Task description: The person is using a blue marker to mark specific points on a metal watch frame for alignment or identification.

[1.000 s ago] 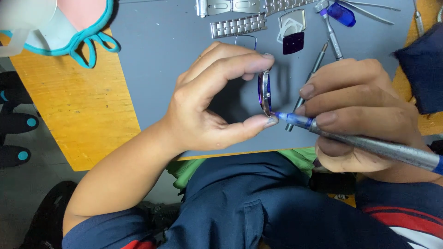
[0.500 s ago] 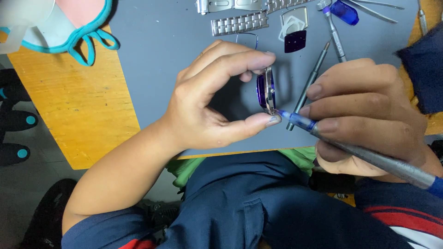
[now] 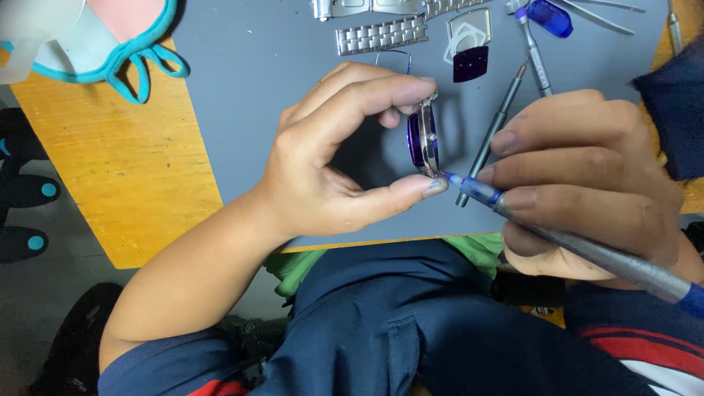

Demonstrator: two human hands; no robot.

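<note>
Pinching a watch case (image 3: 424, 139) edge-on between thumb and forefinger, my left hand (image 3: 334, 165) holds it raised over the grey mat (image 3: 257, 95) on the counter (image 3: 110, 183). The case shows a silver rim and a purple-blue face, seen from the side. My right hand (image 3: 587, 183) is closed around a slim screwdriver (image 3: 579, 246) with a grey shaft and a blue collar near the tip; that tip touches the lower edge of the case, just beside my left thumb. The two hands sit close together, nearly touching at the fingertips.

Beyond the hands, on the mat, lie a metal link watch band (image 3: 381, 34), a dark purple square piece (image 3: 470, 63), and a second grey screwdriver (image 3: 490, 139) lying at a slant, partly hidden behind my right fingers. A blue-capped tool (image 3: 548, 16) rests near the far edge. At the far left corner sits a pink and white object with teal straps (image 3: 136, 62). Below the counter I see dark blue clothing over my lap.
</note>
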